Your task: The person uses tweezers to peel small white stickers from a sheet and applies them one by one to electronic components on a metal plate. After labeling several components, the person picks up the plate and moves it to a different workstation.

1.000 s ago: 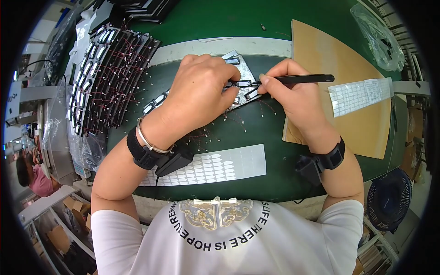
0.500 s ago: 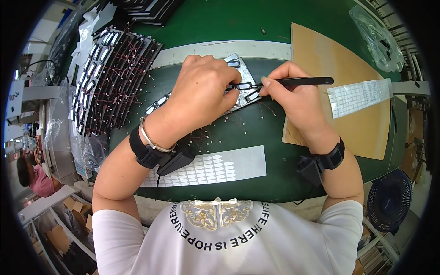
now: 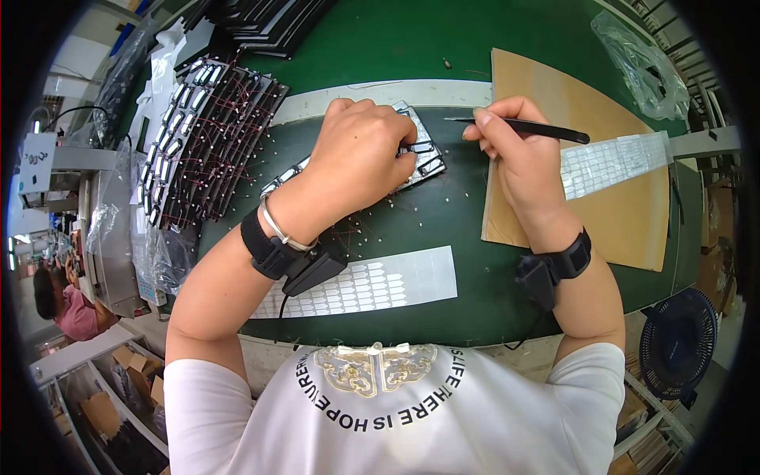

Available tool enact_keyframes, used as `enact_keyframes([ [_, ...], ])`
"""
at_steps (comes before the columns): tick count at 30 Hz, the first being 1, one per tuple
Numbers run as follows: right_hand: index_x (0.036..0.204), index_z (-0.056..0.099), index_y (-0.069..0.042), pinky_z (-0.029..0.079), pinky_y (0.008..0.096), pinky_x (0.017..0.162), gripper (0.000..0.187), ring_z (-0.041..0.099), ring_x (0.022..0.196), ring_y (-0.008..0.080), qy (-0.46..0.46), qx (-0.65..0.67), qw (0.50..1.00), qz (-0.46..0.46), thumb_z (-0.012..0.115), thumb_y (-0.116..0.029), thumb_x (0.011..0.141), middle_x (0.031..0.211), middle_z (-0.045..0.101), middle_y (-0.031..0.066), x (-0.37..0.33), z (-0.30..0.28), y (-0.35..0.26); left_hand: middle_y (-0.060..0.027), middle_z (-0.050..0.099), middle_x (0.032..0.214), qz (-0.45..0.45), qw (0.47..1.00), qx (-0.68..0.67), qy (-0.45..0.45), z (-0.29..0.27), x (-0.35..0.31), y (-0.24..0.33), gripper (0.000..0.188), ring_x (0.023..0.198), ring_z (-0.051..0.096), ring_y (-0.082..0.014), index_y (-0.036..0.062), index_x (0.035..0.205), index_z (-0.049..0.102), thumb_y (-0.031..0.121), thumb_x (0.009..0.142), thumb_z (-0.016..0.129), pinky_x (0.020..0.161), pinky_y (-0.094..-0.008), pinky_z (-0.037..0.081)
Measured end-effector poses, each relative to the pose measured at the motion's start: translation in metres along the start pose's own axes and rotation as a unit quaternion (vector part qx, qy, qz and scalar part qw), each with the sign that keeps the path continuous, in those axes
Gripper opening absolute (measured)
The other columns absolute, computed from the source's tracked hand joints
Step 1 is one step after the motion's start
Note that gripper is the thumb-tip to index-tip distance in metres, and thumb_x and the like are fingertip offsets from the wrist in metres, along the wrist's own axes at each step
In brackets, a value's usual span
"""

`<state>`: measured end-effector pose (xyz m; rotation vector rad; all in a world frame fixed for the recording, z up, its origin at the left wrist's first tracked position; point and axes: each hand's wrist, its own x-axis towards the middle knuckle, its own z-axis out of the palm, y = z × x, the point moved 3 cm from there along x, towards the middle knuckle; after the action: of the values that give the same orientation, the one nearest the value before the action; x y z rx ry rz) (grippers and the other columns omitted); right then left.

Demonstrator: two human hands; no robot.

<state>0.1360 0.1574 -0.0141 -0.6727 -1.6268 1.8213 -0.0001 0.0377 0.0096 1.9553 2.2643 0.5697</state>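
Shirt [image 3: 396,451]: white, dark lettering [image 3: 364,425] arched across
Sticker sheet [image 3: 372,286]: near side of panel [image 3: 425,133]
Panel: beneath left hand [image 3: 360,146]
Left hand: fingers curled over panel; grip hidden, cannot tell
Right hand [image 3: 518,150]: pinching tweezers [image 3: 548,129], right of panel
Tweezers: tips clear of panel, earlier over it

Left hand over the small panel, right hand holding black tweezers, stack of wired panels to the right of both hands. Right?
Not quite: in the head view the stack of wired panels is to the left of both hands. The left hand over the small panel and right hand holding black tweezers are correct.
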Motion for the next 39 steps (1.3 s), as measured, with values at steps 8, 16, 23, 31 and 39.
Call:
enact_keyframes([
  [8,0.086,0.056,-0.006,0.038,0.0187,0.059,0.01,0.05,0.065,0.0047,0.019,0.001,1.0,-0.012,0.062,-0.014,0.085,0.076,0.065,0.0036,0.001,-0.007,-0.003,-0.0048,0.06,0.071,-0.025,0.996,-0.062,0.056,-0.021,-0.013,0.003,0.007,0.075,0.055,-0.0247,0.0069,0.075,0.066,0.012,0.072,0.065,0.076,-0.0373,0.038],
  [16,0.086,0.057,-0.006,0.038,0.0192,0.06,0.011,0.05,0.066,0.0046,0.019,-0.008,1.0,-0.014,0.063,-0.016,0.085,0.076,0.065,0.0031,0.004,-0.01,-0.001,-0.0016,0.057,0.071,0.059,0.994,0.055,0.075,-0.016,-0.037,0.029,0.008,0.077,0.052,-0.0229,0.0103,0.078,0.067,0.012,0.07,0.067,0.075,-0.0371,0.036],
  [23,0.087,0.057,-0.005,0.04,0.0202,0.062,0.012,0.052,0.068,0.0059,0.009,0.01,1.0,-0.026,0.063,-0.015,0.085,0.076,0.065,0.0039,0.003,-0.01,0.0,-0.0017,0.056,0.074,0.033,0.99,0.087,0.104,0.006,-0.031,0.039,0.014,0.078,0.052,-0.0227,0.0113,0.079,0.066,0.015,0.067,0.072,0.076,-0.0364,0.036],
  [31,0.086,0.057,-0.004,0.04,0.0202,0.062,0.012,0.053,0.068,0.0062,-0.004,0.0,0.999,-0.043,0.063,-0.015,0.085,0.076,0.065,0.0041,0.003,-0.009,0.001,-0.0024,0.056,0.072,0.016,0.986,0.113,0.125,0.013,-0.022,0.043,0.015,0.078,0.052,-0.0227,0.0113,0.073,0.063,0.02,0.064,0.072,0.075,-0.037,0.036],
  [39,0.086,0.057,-0.006,0.038,0.0185,0.058,0.01,0.051,0.064,0.005,-0.004,-0.008,0.999,-0.053,0.063,-0.014,0.085,0.075,0.065,0.0035,0.002,-0.007,0.004,-0.0042,0.056,0.066,-0.003,0.988,0.11,0.106,0.008,-0.036,0.051,0.013,0.074,0.053,-0.0233,0.0099,0.067,0.061,0.02,0.067,0.069,0.075,-0.0371,0.036],
])
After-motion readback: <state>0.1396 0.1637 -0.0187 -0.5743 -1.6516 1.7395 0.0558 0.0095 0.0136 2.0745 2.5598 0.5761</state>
